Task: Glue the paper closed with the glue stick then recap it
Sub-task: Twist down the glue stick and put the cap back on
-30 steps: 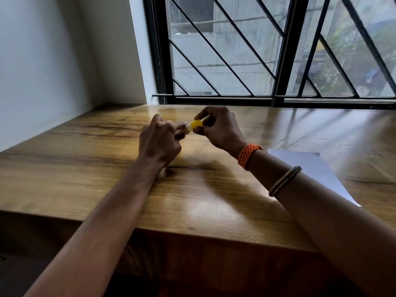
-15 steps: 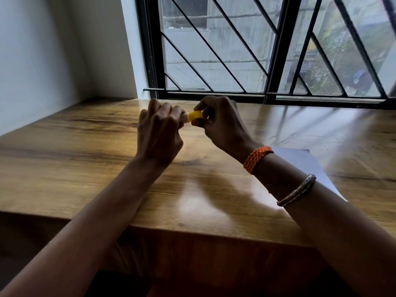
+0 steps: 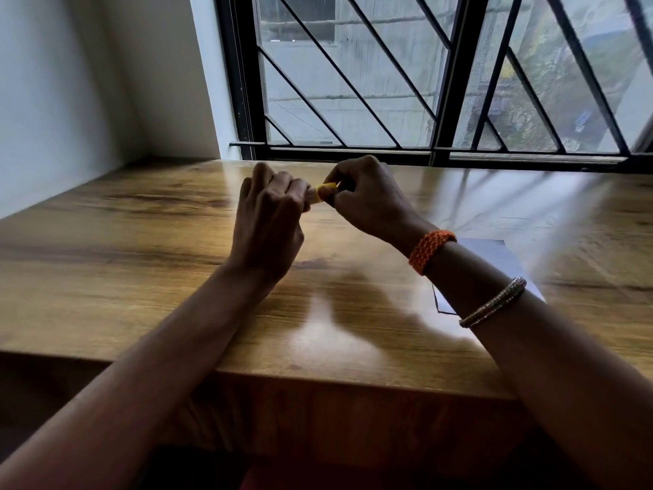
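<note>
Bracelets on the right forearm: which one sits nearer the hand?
The orange braided bracelet, right at the wrist behind the right hand. The thin metallic bangle sits further up the forearm, toward the elbow.

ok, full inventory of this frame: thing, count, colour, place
glue stick: 1, yellow, held up between both hands above the table
paper: 1, white, flat on the table at right, partly hidden by the right forearm
table: 1, brown wood, fills the foreground
window: 1, black frame with diagonal bars, behind the table
wall: 1, white, at left
orange band: 1, orange, right wrist
bangle: 1, pale metal, right forearm
left hand: 1, closed on one end of the glue stick
right hand: 1, pinching its yellow end
</note>
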The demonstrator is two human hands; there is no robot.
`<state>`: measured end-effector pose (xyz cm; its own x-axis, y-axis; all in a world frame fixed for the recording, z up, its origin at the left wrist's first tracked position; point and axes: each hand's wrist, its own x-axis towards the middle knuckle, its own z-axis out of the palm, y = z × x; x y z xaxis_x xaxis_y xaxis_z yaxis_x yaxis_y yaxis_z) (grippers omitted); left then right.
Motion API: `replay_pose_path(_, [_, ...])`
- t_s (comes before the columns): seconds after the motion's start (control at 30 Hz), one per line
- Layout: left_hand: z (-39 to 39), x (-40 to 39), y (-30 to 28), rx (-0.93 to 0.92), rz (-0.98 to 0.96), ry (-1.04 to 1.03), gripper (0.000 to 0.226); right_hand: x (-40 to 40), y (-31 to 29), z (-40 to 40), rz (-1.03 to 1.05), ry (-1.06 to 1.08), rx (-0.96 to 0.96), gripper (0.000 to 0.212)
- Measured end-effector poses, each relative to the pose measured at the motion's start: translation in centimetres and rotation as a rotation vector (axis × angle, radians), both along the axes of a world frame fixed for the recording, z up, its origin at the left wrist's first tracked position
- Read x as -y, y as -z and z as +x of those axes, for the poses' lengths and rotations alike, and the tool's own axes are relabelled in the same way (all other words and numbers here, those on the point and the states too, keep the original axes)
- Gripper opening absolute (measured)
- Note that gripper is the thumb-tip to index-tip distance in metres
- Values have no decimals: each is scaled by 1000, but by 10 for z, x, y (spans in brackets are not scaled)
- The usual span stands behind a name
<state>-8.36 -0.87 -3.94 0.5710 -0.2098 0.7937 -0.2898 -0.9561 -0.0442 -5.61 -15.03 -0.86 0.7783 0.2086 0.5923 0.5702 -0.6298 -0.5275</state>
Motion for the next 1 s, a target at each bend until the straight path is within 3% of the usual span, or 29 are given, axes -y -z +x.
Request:
replay_pose_path(0.07, [1, 2, 3, -109, -96, 33, 19, 4, -2, 1, -48, 12, -71, 13])
replay_pose_path(0.13, [4, 7, 5, -253, -315, 158, 21, 13, -9, 2, -80, 2, -178, 19])
replay_pose_path(0.27, [5, 13, 7, -580, -728, 398, 21, 56, -25, 2, 63, -3, -366, 21])
replay_pose_path(0.4, [11, 10, 11, -686, -979, 541, 13, 103, -14, -1, -79, 108, -439, 23])
replay_pose_path(0.57, [12, 10, 13, -679, -925, 592, 11, 124, -2, -6, -269, 178, -511, 27])
replay_pose_path(0.73, [10, 12, 13, -604, -757, 552, 15, 125, -3, -26, -585, 497, -529, 69])
replay_pose_path(0.9, [8, 16, 14, -647, -766, 538, 27, 122, 22, -65, -844, 293, -759, 87])
replay_pose_path(1.0, [7, 17, 13, -619, -719, 505, 29, 128, 29, -72, -854, 158, -771, 89])
